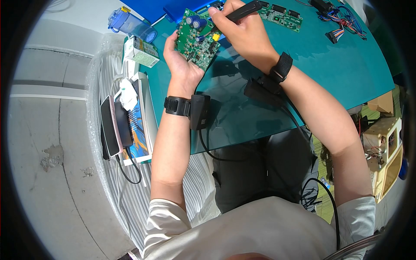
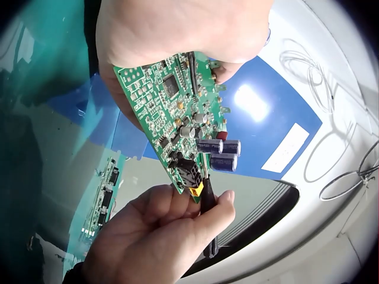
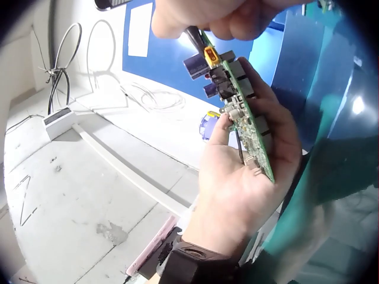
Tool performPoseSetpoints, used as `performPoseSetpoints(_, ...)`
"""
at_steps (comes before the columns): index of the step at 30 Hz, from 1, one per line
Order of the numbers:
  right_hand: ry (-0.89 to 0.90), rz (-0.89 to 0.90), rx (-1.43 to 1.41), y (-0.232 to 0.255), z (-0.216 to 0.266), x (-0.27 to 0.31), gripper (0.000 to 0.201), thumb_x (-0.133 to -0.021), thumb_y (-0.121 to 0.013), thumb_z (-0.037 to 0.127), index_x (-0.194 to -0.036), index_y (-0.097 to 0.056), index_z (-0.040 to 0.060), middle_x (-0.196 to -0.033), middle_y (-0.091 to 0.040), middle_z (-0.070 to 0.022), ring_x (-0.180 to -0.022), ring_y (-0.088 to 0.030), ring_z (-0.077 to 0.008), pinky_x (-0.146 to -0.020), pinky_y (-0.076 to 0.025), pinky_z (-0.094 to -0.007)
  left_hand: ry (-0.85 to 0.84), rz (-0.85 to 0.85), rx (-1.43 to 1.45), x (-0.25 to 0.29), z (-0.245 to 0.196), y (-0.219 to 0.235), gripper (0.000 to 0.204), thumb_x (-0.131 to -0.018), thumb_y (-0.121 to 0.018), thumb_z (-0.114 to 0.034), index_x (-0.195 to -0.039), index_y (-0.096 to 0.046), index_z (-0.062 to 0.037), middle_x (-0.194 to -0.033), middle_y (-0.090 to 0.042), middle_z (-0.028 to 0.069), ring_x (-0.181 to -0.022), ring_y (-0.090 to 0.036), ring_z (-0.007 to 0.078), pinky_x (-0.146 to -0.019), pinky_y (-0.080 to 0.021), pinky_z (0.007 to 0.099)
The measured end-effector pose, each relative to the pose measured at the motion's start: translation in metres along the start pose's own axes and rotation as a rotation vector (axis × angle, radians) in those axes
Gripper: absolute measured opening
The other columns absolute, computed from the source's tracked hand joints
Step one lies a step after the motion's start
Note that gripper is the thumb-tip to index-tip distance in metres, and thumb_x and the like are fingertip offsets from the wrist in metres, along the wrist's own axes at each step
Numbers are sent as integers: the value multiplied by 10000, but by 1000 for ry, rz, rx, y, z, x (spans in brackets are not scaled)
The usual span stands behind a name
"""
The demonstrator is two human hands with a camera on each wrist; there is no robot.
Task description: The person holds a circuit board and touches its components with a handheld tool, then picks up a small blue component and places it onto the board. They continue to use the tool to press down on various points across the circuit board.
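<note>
A green circuit board [image 1: 203,55] is gripped in my left hand [image 1: 181,65], raised over the table and tilted, with the thumb along one edge and fingers behind it. Purple-blue cylindrical capacitors [image 2: 222,161] stand out near its far end, beside a yellow connector [image 3: 211,56]. My right hand [image 1: 251,41] holds a screwdriver [image 2: 208,198] by its black handle. In the left wrist view, its thin metal shaft lies close against the capacitors and the black socket [image 2: 188,171]. The right hand's fingers are right at the board's end.
Another green board [image 1: 281,18] lies on the green tabletop [image 1: 312,65], with bundled coloured wires [image 1: 346,26] to its right. A blue bottle [image 1: 134,27], a small carton [image 1: 141,52] and a phone [image 1: 111,125] stand at left. Behind is a blue panel [image 2: 254,112].
</note>
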State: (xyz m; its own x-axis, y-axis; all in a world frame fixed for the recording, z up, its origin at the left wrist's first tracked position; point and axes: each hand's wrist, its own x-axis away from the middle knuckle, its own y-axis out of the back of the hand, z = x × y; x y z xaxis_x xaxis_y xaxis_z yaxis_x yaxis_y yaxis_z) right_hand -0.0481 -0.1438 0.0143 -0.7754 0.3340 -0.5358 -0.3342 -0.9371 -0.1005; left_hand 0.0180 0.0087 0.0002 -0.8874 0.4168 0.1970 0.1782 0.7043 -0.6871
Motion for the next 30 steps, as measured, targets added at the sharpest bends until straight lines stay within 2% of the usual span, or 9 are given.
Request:
performPoseSetpoints(4, -25, -20, -91, -3, -1, 1, 300, -996, -628, 158, -763, -467, 58, -645, -436, 25, -622, -404, -66, -539, -342, -287, -31, 0, 15, 1, 1, -2, 428, -987, -472, -372, -1226, -606, -43, -1168, -684, 153, -1010, -679, 316, -863, -579, 465)
performPoseSetpoints(8, -15, -17, -61, -2, 0, 2, 293, -1000, -620, 158, -772, -463, 64, -642, -434, 30, -606, -404, -66, -525, -341, -281, -35, 21, 24, 3, 0, -4, 422, -988, -471, -361, -1236, -606, -47, -1183, -683, 155, -1027, -679, 319, -877, -576, 466)
performPoseSetpoints(10, -115, -9, -125, -2, 3, 3, 286, -1003, -616, 161, -781, -461, 67, -635, -437, 29, -580, -406, -61, -502, -338, -276, -42, 19, 18, 3, 1, -5, 420, -988, -470, -353, -1242, -606, -48, -1193, -683, 157, -1033, -678, 320, -888, -574, 463)
performPoseSetpoints(14, -78, -25, -107, -4, 2, 3, 275, -1010, -605, 157, -792, -463, 70, -630, -441, 30, -557, -411, -52, -480, -330, -268, -43, 31, 11, 4, 1, -5, 416, -985, -473, -348, -1234, -609, -44, -1188, -684, 156, -1035, -679, 319, -893, -574, 460)
performPoseSetpoints(16, -145, -18, -221, -5, 4, 4, 267, -1019, -590, 152, -798, -466, 70, -630, -441, 31, -554, -419, -43, -479, -333, -257, -60, 0, -29, 3, 2, -6, 451, -961, -454, -403, -1201, -639, -70, -1160, -706, 129, -1027, -703, 308, -874, -593, 461)
performPoseSetpoints(23, -126, -39, -209, -6, 2, 6, 258, -1020, -591, 143, -804, -472, 65, -623, -451, 28, -550, -421, -40, -475, -332, -254, -86, 5, -39, 6, 2, -8, 447, -965, -452, -402, -1196, -640, -68, -1166, -704, 125, -1033, -701, 312, -892, -585, 467)
performPoseSetpoints(26, -132, -43, -203, -5, 4, 7, 263, -1016, -600, 145, -801, -476, 58, -618, -457, 26, -552, -422, -45, -479, -333, -264, -87, 53, 17, 5, 2, -6, 422, -974, -482, -348, -1223, -620, -36, -1192, -688, 156, -1047, -683, 323, -924, -570, 461)
performPoseSetpoints(28, -56, -67, -131, -5, 2, 8, 272, -1014, -606, 149, -795, -480, 50, -616, -458, 25, -557, -415, -52, -486, -331, -278, -114, 39, 3, 3, 3, -7, 430, -970, -487, -351, -1227, -622, -34, -1195, -688, 158, -1051, -683, 323, -924, -571, 458)
performPoseSetpoints(30, -66, -67, -125, -5, 1, 7, 276, -1012, -614, 151, -794, -480, 48, -620, -455, 25, -567, -409, -53, -493, -329, -280, -111, 39, 0, 4, 3, -6, 433, -969, -487, -352, -1229, -622, -33, -1196, -688, 157, -1053, -683, 323, -924, -571, 459)
